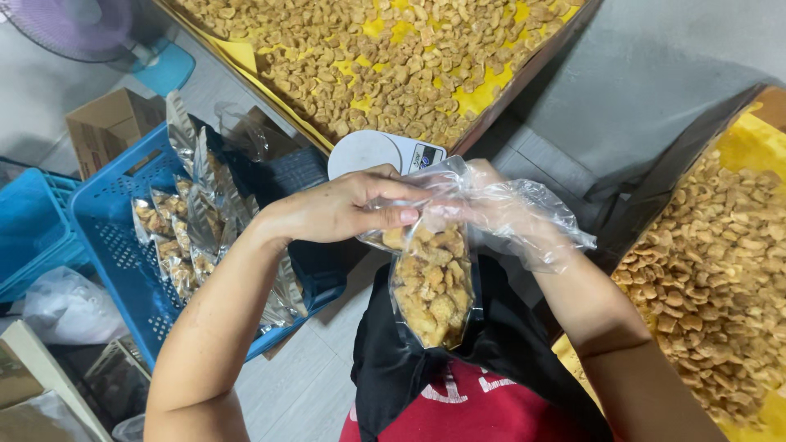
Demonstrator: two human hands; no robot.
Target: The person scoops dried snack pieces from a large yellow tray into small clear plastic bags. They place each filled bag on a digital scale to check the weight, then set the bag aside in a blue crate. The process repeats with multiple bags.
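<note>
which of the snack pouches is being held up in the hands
The clear pouch of fried snack pieces at centre, pinched at its top by the left hand and the plastic-gloved right hand. The other filled pouches lie in the blue crate.

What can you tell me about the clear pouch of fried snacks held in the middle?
The pouch is clear, glossy plastic, hanging upright and nearly filled with golden-brown, lumpy fried pieces. Its top is pinched between both hands: the bare left hand grips from one side, the right hand, wrapped in a loose thin plastic glove, from the other. It hangs over a black apron, just before a white scale.
</note>
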